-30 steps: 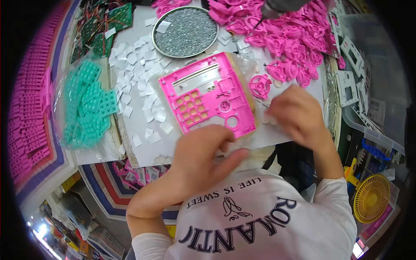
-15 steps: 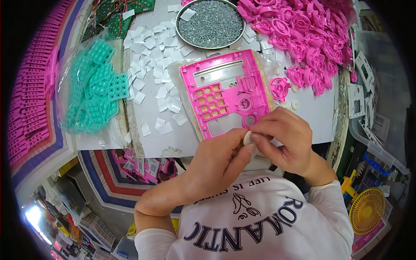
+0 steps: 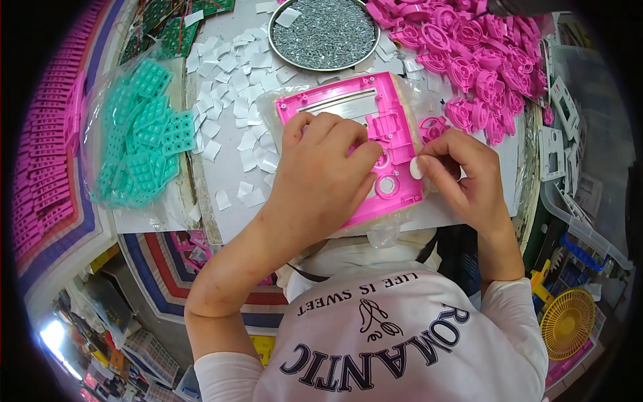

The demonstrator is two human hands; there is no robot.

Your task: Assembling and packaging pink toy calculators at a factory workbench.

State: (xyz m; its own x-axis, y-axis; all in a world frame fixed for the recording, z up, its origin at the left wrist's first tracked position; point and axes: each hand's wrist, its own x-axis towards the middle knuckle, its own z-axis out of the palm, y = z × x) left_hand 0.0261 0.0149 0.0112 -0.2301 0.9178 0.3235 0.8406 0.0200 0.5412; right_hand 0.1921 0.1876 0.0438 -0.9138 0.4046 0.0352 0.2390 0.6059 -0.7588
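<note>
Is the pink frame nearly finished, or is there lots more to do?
Done: the flat pink plastic frame lies on the table under the left hand. In hand: the right hand pinches a small white round disc at the frame's edge, not yet placed. Left: heaps of pink round plastic parts, teal rubber keypads and a pan of screws wait.

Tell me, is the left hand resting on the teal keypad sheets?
No, the left hand lies on the pink plastic frame, apart from the teal keypad sheets.

The left hand (image 3: 321,174) hides much of the pink panel (image 3: 355,134)'s lower half.
</note>
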